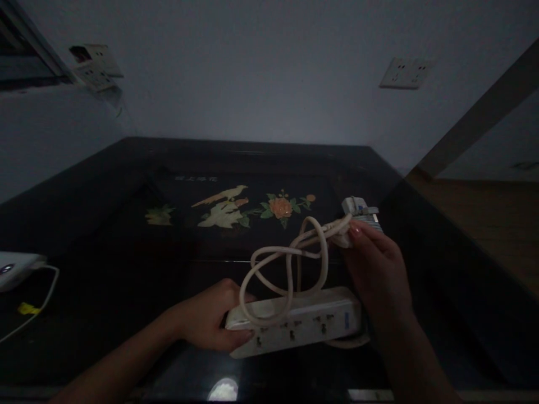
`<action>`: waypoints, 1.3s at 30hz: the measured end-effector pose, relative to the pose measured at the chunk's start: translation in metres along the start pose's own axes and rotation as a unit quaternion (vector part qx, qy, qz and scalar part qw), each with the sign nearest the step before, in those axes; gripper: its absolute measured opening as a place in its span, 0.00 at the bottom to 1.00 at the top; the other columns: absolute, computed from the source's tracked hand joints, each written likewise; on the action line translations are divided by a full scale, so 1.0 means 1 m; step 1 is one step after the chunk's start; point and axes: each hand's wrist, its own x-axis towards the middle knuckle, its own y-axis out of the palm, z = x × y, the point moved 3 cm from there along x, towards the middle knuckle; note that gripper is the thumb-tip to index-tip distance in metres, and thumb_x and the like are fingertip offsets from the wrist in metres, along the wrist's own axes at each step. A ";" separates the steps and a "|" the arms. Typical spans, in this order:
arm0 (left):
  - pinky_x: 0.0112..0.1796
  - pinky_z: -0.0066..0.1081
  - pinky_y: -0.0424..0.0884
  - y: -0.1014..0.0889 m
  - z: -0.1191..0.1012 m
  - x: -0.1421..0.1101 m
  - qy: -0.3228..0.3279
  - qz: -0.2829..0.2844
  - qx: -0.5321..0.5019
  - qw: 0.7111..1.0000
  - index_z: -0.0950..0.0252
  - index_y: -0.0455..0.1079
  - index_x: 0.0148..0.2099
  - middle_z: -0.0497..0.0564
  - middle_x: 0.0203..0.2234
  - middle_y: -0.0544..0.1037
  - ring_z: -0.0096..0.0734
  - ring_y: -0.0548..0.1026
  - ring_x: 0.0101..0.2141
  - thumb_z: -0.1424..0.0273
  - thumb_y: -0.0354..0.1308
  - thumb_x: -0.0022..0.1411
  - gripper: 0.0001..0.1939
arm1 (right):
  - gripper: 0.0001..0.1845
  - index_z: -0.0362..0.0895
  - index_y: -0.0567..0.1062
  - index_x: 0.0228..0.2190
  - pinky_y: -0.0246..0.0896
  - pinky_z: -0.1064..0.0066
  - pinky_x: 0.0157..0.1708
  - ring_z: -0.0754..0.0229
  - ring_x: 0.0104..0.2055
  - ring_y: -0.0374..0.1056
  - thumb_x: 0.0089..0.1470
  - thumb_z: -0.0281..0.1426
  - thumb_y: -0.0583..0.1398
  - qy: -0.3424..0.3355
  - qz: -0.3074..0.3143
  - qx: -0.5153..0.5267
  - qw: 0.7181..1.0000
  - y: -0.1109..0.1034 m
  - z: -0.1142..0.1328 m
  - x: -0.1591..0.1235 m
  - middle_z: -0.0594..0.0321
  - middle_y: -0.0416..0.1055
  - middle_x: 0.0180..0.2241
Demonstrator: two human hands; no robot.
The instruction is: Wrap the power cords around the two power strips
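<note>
With left fingers (241,339) clasping the power strip (305,324) and right fingers (367,238) pinching the looped cord (325,255), I'd move gently, avoiding kinks.

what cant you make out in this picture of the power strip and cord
All in the head view:
- Power strip's far side, with the left hand's grip there: turned away.
- Blue label: lettering too small and dim.
- White cord's end: partly covered by the right hand.
- White device: cut off by the left edge.
</note>
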 end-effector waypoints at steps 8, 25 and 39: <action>0.24 0.27 0.59 -0.006 -0.002 -0.007 0.009 0.021 -0.059 0.998 0.64 0.62 0.27 0.48 0.19 0.66 0.27 0.63 0.21 0.57 0.50 0.56 0.15 | 0.09 0.46 0.79 0.32 0.65 0.65 0.38 0.56 0.38 0.72 0.50 0.37 0.62 -0.026 -0.039 -0.095 0.994 -0.016 -0.013 0.017 0.61 0.77 0.34; 0.18 0.22 0.58 -0.031 0.038 -0.015 -0.117 -0.421 -0.318 0.842 0.70 0.74 0.30 0.49 0.18 0.73 0.26 0.66 0.18 0.55 0.63 0.47 0.20 | 0.12 0.44 0.79 0.29 0.65 0.68 0.31 0.57 0.32 0.71 0.46 0.39 0.64 -0.008 0.006 -0.196 0.981 -0.016 -0.021 0.023 0.62 0.77 0.28; 0.22 0.24 0.63 -0.030 0.041 -0.015 -0.152 -0.441 -0.351 0.812 0.70 0.76 0.35 0.52 0.22 0.78 0.31 0.72 0.23 0.56 0.63 0.49 0.20 | 0.10 0.45 0.78 0.31 0.59 0.59 0.47 0.53 0.44 0.67 0.50 0.38 0.61 -0.143 -0.040 -0.262 0.954 -0.033 -0.018 0.036 0.60 0.73 0.38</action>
